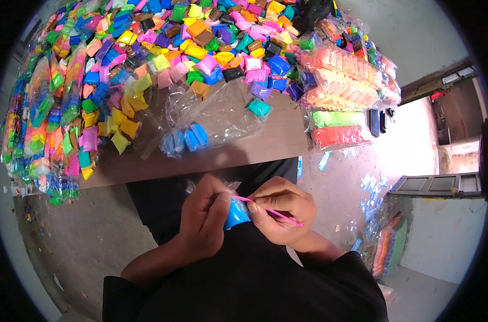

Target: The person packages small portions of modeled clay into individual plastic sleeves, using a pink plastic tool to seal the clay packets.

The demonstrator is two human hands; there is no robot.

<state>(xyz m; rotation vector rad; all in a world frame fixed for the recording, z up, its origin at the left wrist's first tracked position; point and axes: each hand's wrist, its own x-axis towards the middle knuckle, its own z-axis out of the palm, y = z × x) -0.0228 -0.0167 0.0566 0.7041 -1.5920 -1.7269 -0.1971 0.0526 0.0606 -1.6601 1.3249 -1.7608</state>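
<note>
Wooden-looking table (287, 134) heaped with colorful wrapped packets (206, 64), back of the pile cut off up top. Just below the edge, left hand (206, 212) pinches a shiny blue packet (236, 214), right hand (284, 206) pinches a thin pink stick (276, 213) across it, and fingers hide the packet's sides.

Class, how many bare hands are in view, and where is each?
2: the left hand on the left of the blue packet, and the right hand on its other side, holding the pink stick. No other hand shows.
</note>
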